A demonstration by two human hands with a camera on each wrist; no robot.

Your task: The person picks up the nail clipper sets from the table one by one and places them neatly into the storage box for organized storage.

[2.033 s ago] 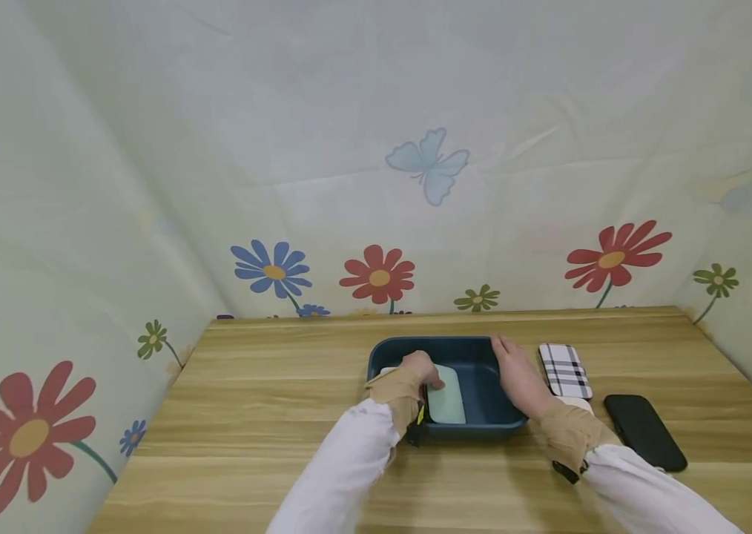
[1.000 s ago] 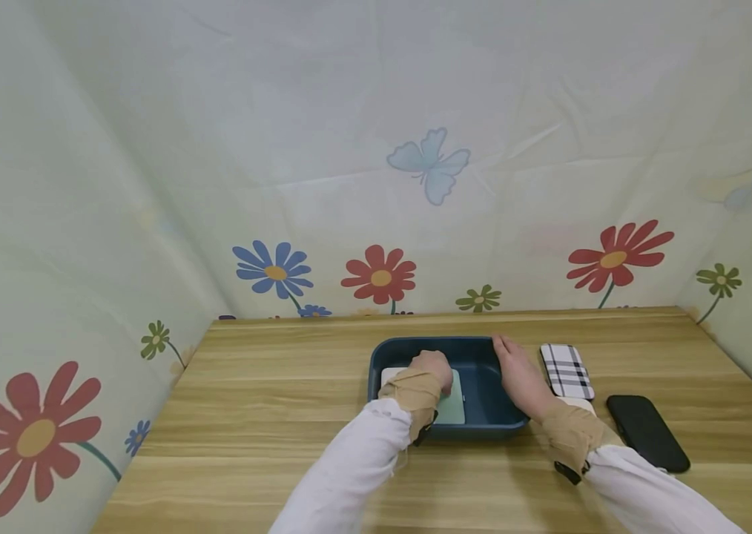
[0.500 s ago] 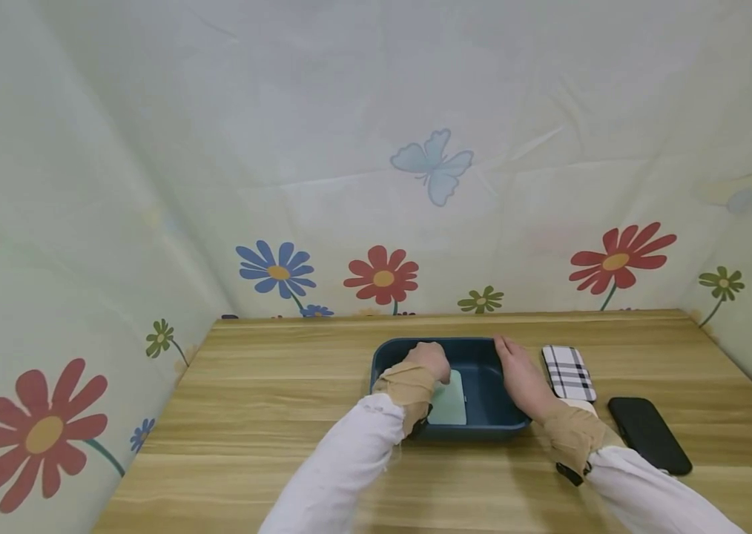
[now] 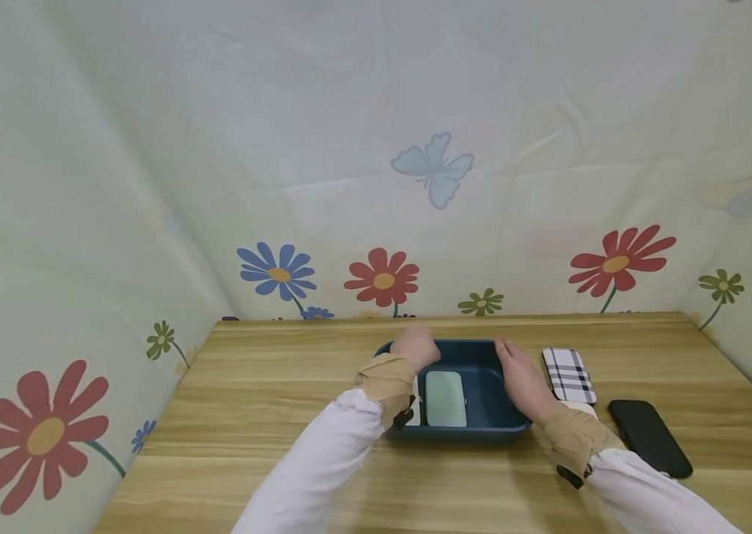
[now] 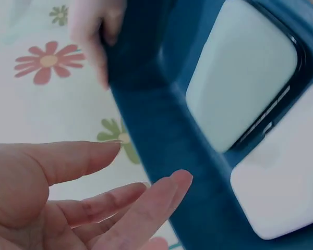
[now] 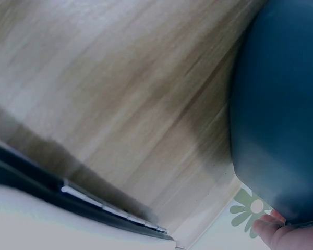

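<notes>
Side by side in the left part of a dark blue plastic bin (image 4: 492,389) lie two flat rounded cases. One is pale green (image 4: 446,399), the other white (image 5: 281,166), with dark edges and silvery strips between them. My left hand (image 4: 414,347) is over the bin's far left corner; in the left wrist view its fingers are spread apart and hold nothing. It hides part of the white case in the head view. My right hand (image 4: 524,378) grips the bin's right side, with fingertips at the rim of the far right corner.
Right of the bin a plaid case (image 4: 569,376) lies on the wooden table (image 4: 282,371). A black case (image 4: 650,437) lies nearer. Another white case (image 6: 68,224) is partly hidden by the right wrist. A flowered curtain (image 4: 322,185) hangs behind the table.
My left hand has left the pale green case and moved up toward the bin's far left corner, uncovering the green case. My right hand stays at the bin's right side.
</notes>
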